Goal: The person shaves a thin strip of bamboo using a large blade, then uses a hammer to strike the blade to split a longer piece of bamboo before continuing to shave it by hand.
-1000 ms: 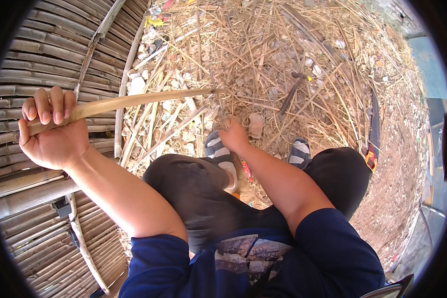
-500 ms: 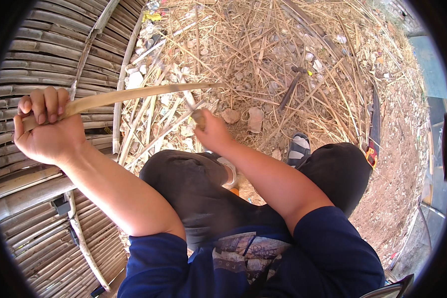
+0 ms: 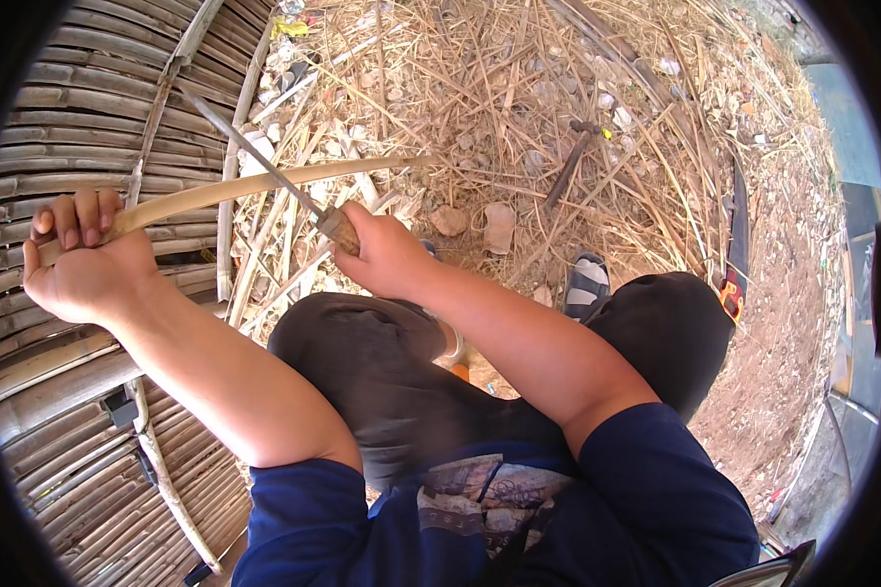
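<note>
A long, pale, slightly bowed bamboo strip (image 3: 215,193) stretches from the left toward the middle, its thin end over the littered ground. My left hand (image 3: 93,245) is raised at the far left with its fingers wrapped round the thick end. In my right hand (image 3: 382,252) is the worn wooden handle of a knife (image 3: 255,152). Its long, narrow dark blade slants up and to the left, crossing the strip at about its middle. Whether the blade touches the strip I cannot tell.
A bamboo slat wall (image 3: 78,147) stands close on the left. Ahead, straw, split slivers and stones cover the ground. A hammer-like tool (image 3: 570,168) lies there, and a handsaw (image 3: 737,240) with an orange handle lies at the right. My bent knees (image 3: 347,362) are below my hands.
My right hand has moved left and closer to me, bringing the knife along the strip toward my left hand. The blade now points up-left. My left hand has shifted only slightly.
</note>
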`<state>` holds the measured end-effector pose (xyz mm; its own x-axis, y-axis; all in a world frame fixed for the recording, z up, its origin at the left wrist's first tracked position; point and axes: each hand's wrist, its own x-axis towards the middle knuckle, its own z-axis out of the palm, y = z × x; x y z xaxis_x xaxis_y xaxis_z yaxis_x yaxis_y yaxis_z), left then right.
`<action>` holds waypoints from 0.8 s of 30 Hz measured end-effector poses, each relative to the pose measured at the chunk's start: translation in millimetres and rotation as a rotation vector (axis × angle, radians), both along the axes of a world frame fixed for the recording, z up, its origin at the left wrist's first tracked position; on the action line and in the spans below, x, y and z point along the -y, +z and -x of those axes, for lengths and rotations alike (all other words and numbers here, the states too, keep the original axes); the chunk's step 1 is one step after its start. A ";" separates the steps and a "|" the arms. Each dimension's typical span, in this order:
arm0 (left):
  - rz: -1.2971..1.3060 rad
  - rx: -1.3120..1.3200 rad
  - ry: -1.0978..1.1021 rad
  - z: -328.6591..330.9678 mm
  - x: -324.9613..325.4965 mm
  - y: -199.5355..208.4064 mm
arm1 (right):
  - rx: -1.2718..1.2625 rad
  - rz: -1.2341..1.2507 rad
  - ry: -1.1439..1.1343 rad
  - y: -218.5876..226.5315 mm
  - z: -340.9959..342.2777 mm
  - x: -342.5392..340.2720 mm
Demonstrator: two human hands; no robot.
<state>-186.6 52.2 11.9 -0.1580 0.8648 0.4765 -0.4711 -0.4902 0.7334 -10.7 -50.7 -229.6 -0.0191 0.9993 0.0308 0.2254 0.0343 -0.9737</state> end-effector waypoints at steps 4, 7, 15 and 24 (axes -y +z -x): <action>0.045 0.003 0.161 -13.3 4.9 0.9 | -0.005 0.092 -0.117 -67.4 0.6 12.8; 0.107 0.021 0.362 -19.6 5.3 0.5 | 0.083 0.238 -0.177 -93.2 -18.1 18.2; 0.113 0.031 0.444 -29.0 7.3 1.8 | -0.022 -0.008 -0.021 3.6 -2.0 0.6; 0.159 0.043 0.563 -44.5 15.3 6.7 | 0.165 0.034 -0.214 -85.8 -13.5 20.5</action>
